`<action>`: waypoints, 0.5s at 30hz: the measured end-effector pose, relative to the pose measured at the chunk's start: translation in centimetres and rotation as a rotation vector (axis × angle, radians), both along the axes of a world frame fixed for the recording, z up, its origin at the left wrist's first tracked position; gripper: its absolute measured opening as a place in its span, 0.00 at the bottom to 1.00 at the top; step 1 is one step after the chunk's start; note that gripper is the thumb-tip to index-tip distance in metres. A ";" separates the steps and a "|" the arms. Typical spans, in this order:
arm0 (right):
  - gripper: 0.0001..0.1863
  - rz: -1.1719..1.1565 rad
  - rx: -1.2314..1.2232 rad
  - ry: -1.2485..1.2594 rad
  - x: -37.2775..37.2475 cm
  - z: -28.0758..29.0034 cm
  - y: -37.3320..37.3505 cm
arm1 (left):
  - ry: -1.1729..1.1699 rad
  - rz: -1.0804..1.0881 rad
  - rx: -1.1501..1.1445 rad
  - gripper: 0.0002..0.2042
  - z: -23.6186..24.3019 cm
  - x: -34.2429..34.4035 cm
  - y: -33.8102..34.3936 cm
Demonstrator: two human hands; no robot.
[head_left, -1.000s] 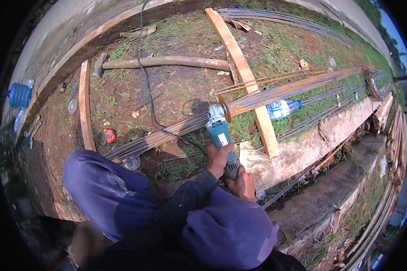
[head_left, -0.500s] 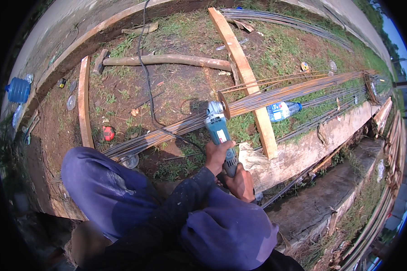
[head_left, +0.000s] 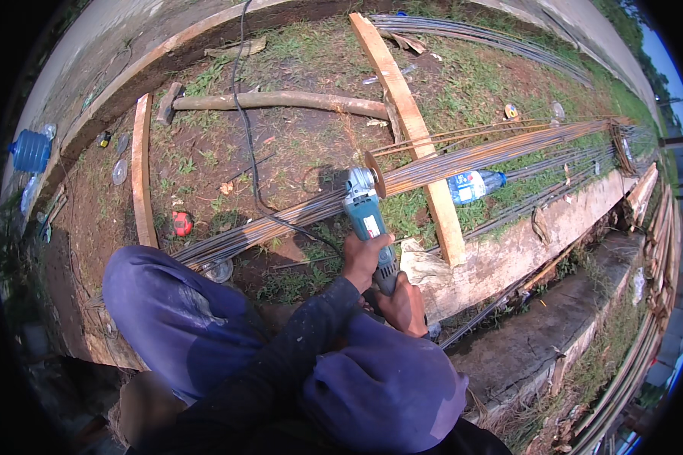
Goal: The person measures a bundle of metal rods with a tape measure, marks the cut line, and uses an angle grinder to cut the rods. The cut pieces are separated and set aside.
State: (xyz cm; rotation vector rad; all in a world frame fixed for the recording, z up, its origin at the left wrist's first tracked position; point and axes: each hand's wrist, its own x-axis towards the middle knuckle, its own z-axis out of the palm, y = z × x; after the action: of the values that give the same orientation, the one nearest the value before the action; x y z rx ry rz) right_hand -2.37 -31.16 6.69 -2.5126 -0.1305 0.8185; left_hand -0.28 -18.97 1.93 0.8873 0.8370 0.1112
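Observation:
My left hand (head_left: 363,259) is wrapped round the body of a teal angle grinder (head_left: 364,216). At the tool's rear end, my right hand (head_left: 404,307) closes round the grip. The grinder's brown cutting disc (head_left: 374,174) stands on edge against a bundle of rusty steel rebar (head_left: 493,155), at the left of a wooden beam. Faint orange streaks rise from the disc's upper edge. The bundle runs from beside my left knee to the far right and crosses over the wooden beam (head_left: 410,106). Where the disc meets the bars is partly hidden by the grinder head.
A black power cord (head_left: 248,144) loops over the soil left of the grinder. Beyond it lies a long-handled sledgehammer (head_left: 273,100). A red tape measure (head_left: 182,223) and a second wooden piece (head_left: 141,174) are at left. A plastic bottle (head_left: 474,186) lies by the bars, above a concrete curb (head_left: 501,277).

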 end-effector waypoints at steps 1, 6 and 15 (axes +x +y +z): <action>0.23 -0.004 0.008 0.005 -0.2 -0.2 -0.2 | -0.003 0.017 0.006 0.09 0.2 -0.2 -0.1; 0.25 0.013 -0.048 -0.033 -1.9 -1.5 -2.3 | -0.052 -0.029 -0.013 0.09 0.5 -1.6 -1.5; 0.25 -0.025 -0.059 0.015 -1.4 -0.1 -1.7 | -0.026 -0.038 -0.035 0.08 -0.5 -1.4 -1.6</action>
State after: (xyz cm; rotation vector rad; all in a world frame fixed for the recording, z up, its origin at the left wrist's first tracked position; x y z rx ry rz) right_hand -3.75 -32.88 6.63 -2.5572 -0.0714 0.8422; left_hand -1.69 -20.55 1.45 0.8666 0.7956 0.0745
